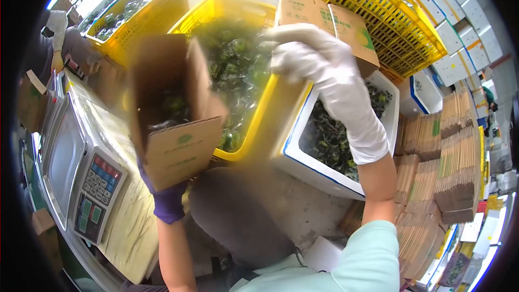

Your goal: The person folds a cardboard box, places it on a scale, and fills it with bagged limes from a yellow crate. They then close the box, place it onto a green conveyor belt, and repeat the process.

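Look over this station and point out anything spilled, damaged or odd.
Only the gloves look odd, being mismatched: the left hand, supporting the open carton, wears purple, while the right hand wears white. No spill or damage is evident, though motion blur hides fine detail.

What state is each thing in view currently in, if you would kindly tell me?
Brown cardboard box, open, dark contents inside, held by the purple-gloved left hand
White-gloved right hand, blurred, grip unclear
Middle yellow plastic crate, open, holding green leafy produce
Rear-left yellow plastic crate, open, holding glossy packs
White foam box with blue trim, open, holding dark green leaves
Grey digital scale, display unreadable
Brown cardboard stacks on the right, folded flat
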Available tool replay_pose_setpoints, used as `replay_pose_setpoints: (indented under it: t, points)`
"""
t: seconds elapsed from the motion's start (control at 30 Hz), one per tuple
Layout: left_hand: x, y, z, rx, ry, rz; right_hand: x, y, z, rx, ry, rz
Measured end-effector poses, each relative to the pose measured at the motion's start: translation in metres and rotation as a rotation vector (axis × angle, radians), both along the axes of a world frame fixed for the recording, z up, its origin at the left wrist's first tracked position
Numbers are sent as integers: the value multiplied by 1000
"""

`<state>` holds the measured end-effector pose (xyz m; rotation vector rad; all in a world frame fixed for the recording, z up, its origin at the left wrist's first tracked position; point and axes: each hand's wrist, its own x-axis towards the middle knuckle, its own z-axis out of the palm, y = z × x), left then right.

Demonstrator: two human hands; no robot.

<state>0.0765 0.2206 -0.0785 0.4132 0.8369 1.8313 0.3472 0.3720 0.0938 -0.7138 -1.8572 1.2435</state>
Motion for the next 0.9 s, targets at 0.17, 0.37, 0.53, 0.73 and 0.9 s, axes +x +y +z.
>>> replay_pose_setpoints:
  t: [0.17,0.37,0.53,0.73,0.9]
  points:
    - [-35,-32,-30,-343,1787,126,139,47,-175,-164,-648,-650]
    - [-32,-41,-18,-608,1538,-85,153,27,-329,-446,-1286,-301]
    - [-48,-42,-33,-497,1785,48,143,28,-318,-346,-1464,-190]
    - [-59,-58,-50,-305,2167,359,132,44,-328,-480,-1362,-356]
    - [-66,-64,-42,-296,2206,401,156,45,-329,-383,-1399,-202]
